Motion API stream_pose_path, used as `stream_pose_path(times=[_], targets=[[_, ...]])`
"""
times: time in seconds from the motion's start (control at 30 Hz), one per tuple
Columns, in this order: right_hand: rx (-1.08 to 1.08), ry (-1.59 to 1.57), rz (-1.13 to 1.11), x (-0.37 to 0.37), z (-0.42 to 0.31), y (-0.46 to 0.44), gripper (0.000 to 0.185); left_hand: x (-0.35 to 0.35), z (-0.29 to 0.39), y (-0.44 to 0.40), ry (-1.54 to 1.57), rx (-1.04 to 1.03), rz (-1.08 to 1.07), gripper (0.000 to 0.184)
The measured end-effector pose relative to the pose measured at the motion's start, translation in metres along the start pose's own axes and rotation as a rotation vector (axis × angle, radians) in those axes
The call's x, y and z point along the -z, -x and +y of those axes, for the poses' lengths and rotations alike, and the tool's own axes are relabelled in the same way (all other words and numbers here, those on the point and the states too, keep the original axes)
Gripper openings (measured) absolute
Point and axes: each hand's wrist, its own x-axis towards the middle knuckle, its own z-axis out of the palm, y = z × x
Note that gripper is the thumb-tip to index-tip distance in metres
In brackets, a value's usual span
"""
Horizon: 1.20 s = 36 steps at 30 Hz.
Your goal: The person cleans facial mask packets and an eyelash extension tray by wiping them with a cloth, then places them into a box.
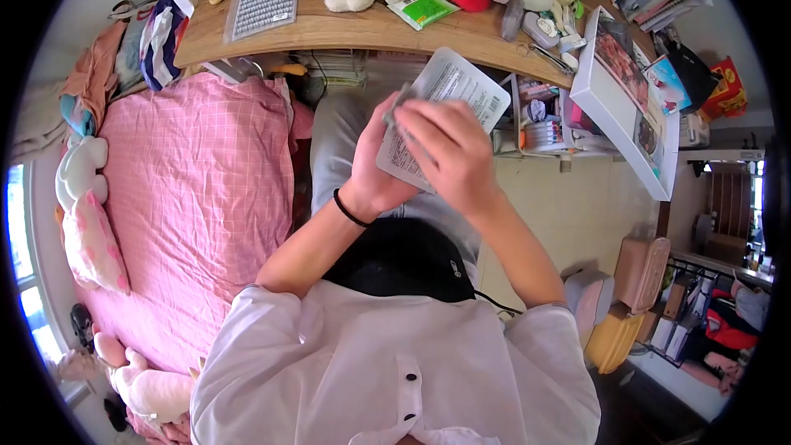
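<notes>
I'm watching the packet (pixel 465 86) resting between the 2 hands, above the lap and near the desk (pixel 346 41). Its long axis is slanting, the far end pointing away and to the right, the near end dipping toward the left wrist. The left hand (pixel 375 165) is curling around the packet's left side, holding it. The right hand (pixel 457 144) is reaching across the printed face, fingers bent, its fingertips meeting the left hand's at the left edge; whether they're pinching the small grey piece (pixel 399 99) there, I'm not able to tell. Both hands are touching the packet, neither being clearly nearer.
</notes>
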Motion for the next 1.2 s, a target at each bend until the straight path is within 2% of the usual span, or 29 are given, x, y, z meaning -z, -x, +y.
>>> stream_pose_path(times=[0.03, 0.17, 0.27, 0.33, 0.37, 0.43, 0.5, 0.53, 0.67, 0.73, 0.8, 0.87, 0.93, 1.07, 1.13, 1.17, 1.2], targets=[[-0.009, 0.048, 0.016, 0.001, 0.003, -0.006, 0.036, -0.002, -0.003, 0.000, -0.047, -0.056, 0.066, 0.055], [-0.144, 0.203, 0.145, 0.008, 0.022, -0.020, 0.030, -0.020, -0.007, -0.006, -0.123, -0.026, 0.138, 0.052], [-0.198, 0.169, 0.104, 0.008, 0.021, -0.017, 0.029, -0.019, -0.005, -0.004, -0.109, -0.078, 0.209, 0.052], [-0.150, 0.128, 0.069, 0.001, 0.010, -0.003, 0.028, -0.005, 0.004, -0.005, 0.031, -0.106, 0.032, 0.058], [-0.142, 0.044, 0.025, -0.003, -0.001, 0.004, 0.029, -0.004, 0.006, -0.004, 0.031, -0.106, 0.032, 0.058], [-0.132, -0.039, -0.019, -0.003, -0.012, 0.013, 0.030, -0.014, 0.010, -0.007, -0.189, -0.137, -0.020, 0.058], [0.011, -0.091, -0.123, -0.004, -0.017, 0.019, 0.031, -0.020, 0.007, -0.006, -0.182, -0.130, 0.021, 0.062], [0.007, -0.091, -0.121, -0.003, -0.015, 0.018, 0.031, -0.021, 0.006, -0.006, -0.177, -0.120, 0.058, 0.066], [0.017, 0.074, 0.005, 0.009, 0.013, -0.001, 0.033, -0.006, 0.005, -0.004, 0.002, -0.090, -0.081, 0.067], [0.033, 0.147, 0.066, 0.013, 0.024, -0.010, 0.034, -0.014, 0.002, -0.005, -0.070, -0.116, 0.011, 0.066], [-0.058, 0.251, 0.176, 0.018, 0.033, -0.016, 0.033, -0.027, -0.003, -0.004, -0.110, -0.113, 0.061, 0.066], [-0.113, 0.242, 0.168, 0.019, 0.034, -0.013, 0.031, -0.027, -0.004, -0.003, -0.149, -0.111, 0.114, 0.066], [-0.072, 0.111, 0.042, 0.017, 0.024, -0.006, 0.031, -0.014, 0.000, -0.005, -0.009, -0.143, 0.009, 0.068], [0.021, -0.048, -0.095, 0.007, -0.005, 0.013, 0.030, -0.012, 0.006, -0.010, -0.106, -0.170, -0.052, 0.070], [0.061, -0.058, -0.100, 0.005, -0.003, 0.019, 0.031, -0.023, 0.001, -0.010, -0.198, -0.160, 0.018, 0.069], [0.070, -0.016, -0.097, 0.008, 0.001, 0.017, 0.031, -0.020, -0.001, -0.008, -0.256, -0.192, 0.144, 0.067], [0.076, 0.029, -0.095, 0.013, 0.005, 0.014, 0.031, -0.015, -0.001, -0.007, -0.256, -0.187, 0.143, 0.067]])
